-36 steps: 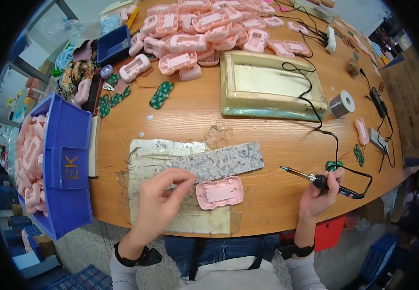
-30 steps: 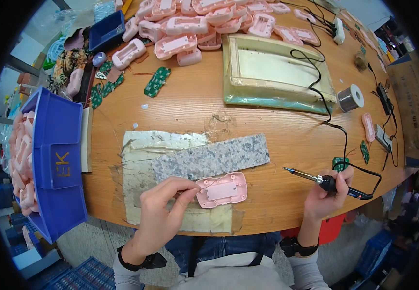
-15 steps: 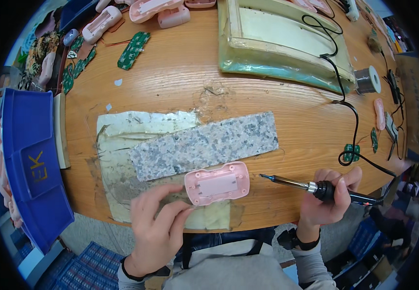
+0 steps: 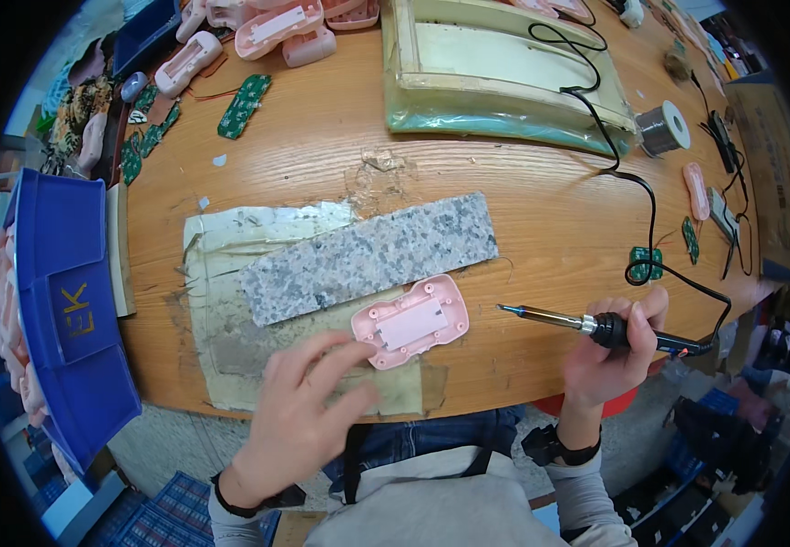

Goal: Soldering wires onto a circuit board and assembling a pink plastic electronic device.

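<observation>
Plainly, the bin point(image 4: 60, 219) stood well left of the slab point(image 4: 368, 260). The mat point(image 4: 231, 351) lay partly under the slab and showed on its near side. Over that part was the left hand point(image 4: 308, 401), blurred, its thumb and fingers apart; the fingertips reached the shell's point(image 4: 411, 324) near left corner, though whether they pressed on it I could not tell. The shell lay hollow side up, a little askew, just beside the slab's near edge and partly over the mat. A light hold on its outer rim seemed best, leaving the posts uncovered and skin away from heat. Right of the slab, the iron point(image 4: 608, 329) pointed its tip point(image 4: 507, 309) leftward, apart from the shell. The right hand's point(image 4: 614, 365) fingers were closed around the handle, seemingly a steady grip. Farther right of the slab, the cord point(image 4: 654, 216) crossed the board point(image 4: 639, 256); its slack seemed useful against tugging.
</observation>
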Action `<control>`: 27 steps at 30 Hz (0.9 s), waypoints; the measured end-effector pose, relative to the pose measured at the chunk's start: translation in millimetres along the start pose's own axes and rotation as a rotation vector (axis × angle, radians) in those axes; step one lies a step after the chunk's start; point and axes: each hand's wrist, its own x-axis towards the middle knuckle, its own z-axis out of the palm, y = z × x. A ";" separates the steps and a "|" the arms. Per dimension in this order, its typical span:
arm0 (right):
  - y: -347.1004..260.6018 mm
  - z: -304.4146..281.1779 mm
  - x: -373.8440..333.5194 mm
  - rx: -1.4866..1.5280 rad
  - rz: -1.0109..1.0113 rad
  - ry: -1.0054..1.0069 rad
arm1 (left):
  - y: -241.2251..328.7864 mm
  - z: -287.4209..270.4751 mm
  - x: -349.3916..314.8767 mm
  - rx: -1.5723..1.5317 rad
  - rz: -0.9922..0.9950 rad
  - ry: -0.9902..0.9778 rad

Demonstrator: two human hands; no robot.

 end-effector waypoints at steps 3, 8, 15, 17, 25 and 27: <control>2.4 -5.1 -1.1 0.025 0.004 -0.010 | -9.4 6.0 -0.6 0.121 0.041 -0.033; 0.8 -4.3 -2.6 0.059 0.026 -0.070 | 12.3 24.3 -8.9 -0.139 -0.011 -0.055; -8.7 -3.8 3.1 0.098 -0.005 -0.016 | 32.4 26.6 0.8 -0.348 0.157 -0.122; -10.3 -10.6 5.1 0.064 -0.034 -0.001 | 20.0 3.8 11.0 -0.195 0.173 -0.142; -14.4 -15.8 7.9 0.104 -0.045 0.021 | 3.2 -22.6 62.4 0.213 0.454 -0.438; -17.2 -17.2 8.9 0.091 -0.044 0.005 | 8.8 -17.9 75.7 0.261 0.528 -0.466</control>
